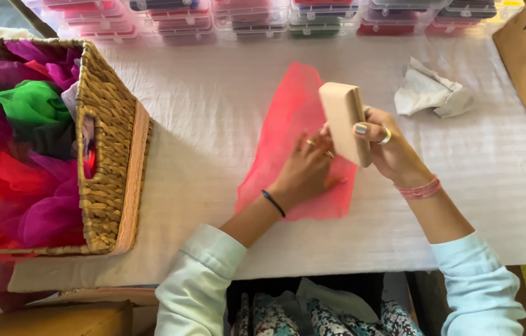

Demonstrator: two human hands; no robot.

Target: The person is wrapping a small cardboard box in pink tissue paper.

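left hand [305, 169] is pressing flat on red mesh fabric [288, 124], right hand [394, 152] gripping a wooden block [345, 121] above it; sheer cloth may slip and bunch.

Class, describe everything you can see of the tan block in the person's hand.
The block is a plain tan slab, apparently wood or card, with rounded corners and no visible markings. The right hand grips its lower end, holding it tilted above the red net cloth. The left hand lies flat on the cloth, beside the block.
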